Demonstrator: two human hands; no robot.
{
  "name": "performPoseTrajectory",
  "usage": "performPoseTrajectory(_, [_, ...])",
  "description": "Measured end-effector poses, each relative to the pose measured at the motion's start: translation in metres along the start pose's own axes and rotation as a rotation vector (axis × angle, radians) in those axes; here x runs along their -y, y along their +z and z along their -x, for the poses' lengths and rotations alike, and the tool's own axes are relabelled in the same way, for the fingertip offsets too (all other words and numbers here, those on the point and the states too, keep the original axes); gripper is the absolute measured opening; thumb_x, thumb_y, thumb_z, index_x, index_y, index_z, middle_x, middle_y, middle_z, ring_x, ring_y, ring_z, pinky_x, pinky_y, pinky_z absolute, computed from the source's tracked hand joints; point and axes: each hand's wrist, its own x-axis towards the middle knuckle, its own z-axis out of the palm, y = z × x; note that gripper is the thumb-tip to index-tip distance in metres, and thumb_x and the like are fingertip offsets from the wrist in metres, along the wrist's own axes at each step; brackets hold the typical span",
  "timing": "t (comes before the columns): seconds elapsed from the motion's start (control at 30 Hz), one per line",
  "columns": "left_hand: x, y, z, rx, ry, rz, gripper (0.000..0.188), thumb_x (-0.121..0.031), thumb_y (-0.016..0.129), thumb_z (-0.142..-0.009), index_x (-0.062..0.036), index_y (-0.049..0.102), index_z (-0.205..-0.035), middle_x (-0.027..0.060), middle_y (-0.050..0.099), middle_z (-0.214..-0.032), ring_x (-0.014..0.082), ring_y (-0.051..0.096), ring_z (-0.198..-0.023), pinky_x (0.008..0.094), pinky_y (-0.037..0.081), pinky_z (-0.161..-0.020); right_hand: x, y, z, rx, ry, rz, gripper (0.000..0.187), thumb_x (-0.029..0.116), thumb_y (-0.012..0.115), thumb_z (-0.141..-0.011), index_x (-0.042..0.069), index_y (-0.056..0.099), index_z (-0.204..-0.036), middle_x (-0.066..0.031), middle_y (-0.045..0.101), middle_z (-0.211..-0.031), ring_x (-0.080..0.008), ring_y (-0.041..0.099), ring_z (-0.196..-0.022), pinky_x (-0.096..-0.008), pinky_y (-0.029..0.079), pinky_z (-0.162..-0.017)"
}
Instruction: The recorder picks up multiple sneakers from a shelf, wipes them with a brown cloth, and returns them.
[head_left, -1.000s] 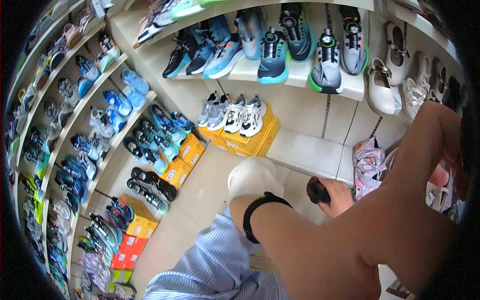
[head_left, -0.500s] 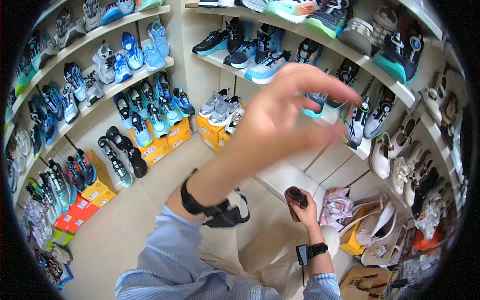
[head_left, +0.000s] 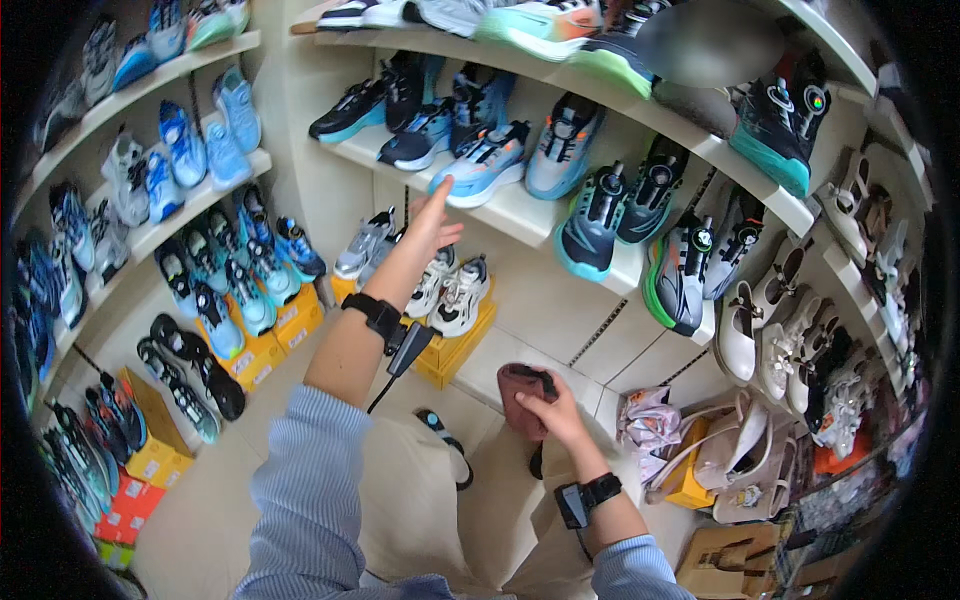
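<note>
My left hand (head_left: 434,228) reaches up and forward with its fingers stretched out and apart, holding nothing. One fingertip meets, or nearly meets, the toe of a light blue and white sneaker (head_left: 485,172) with orange trim on the middle shelf (head_left: 520,218); whether they touch I cannot tell. Low in front of my legs, my right hand (head_left: 556,408) is closed round a maroon, folded cloth-like item (head_left: 520,398) with a dark edge. The thumb lies across it. A blue and grey sneaker (head_left: 564,148) stands just right of the light blue one.
Shelves of sneakers curve along the left wall (head_left: 150,235). Under the middle shelf, white sneakers (head_left: 462,297) stand on yellow shoeboxes (head_left: 450,345). To the right are white strapped shoes (head_left: 740,330), a pale handbag (head_left: 735,455) and a cardboard box (head_left: 728,560).
My left hand, blurred and raised across the view before, is now lower and farther left beside the shelf. The view has shifted right; my right hand keeps hold of the maroon item.
</note>
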Motion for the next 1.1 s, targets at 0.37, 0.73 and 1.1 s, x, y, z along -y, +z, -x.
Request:
performPoseTrajectory(0.37, [-0.004,0.004,-0.038,0.114,0.094,0.101,0.050,-0.028,0.054,-0.082,0.0022,0.037,-0.119,0.0204,0.050,-0.112,0.0326,0.057,-0.094,0.0416,0.052,-0.076,-0.007,0.020,-0.045,0.117,-0.139,0.136,0.049,0.019,0.070,-0.067,0.003,0.050,-0.109,-0.0147,0.059,-0.101,-0.0245,0.057,-0.095,-0.0318,0.044,-0.082])
performPoseTrajectory(0.73, [-0.002,-0.048,0.158,0.017,0.066,0.171,0.043,-0.022,0.053,-0.083,0.0009,0.040,-0.117,0.0163,0.052,-0.112,0.0306,0.057,-0.095,0.0418,0.052,-0.078,-0.017,0.034,-0.071,-0.123,-0.129,-0.227,0.051,0.018,0.072,-0.068,-0.003,0.049,-0.108,-0.0130,0.059,-0.099,-0.0184,0.055,-0.092,-0.0286,0.043,-0.081])
performPoseTrajectory(1.1, [0.060,-0.153,0.215,-0.048,-0.204,0.204,0.048,-0.024,0.051,-0.081,-0.0031,0.037,-0.122,0.0147,0.052,-0.115,0.0283,0.056,-0.099,0.0413,0.052,-0.077,-0.017,0.025,-0.053,-0.161,-0.243,-0.060,0.047,0.009,0.068,-0.071,-0.003,0.047,-0.111,-0.0124,0.056,-0.105,-0.0181,0.054,-0.095,-0.0295,0.043,-0.083])
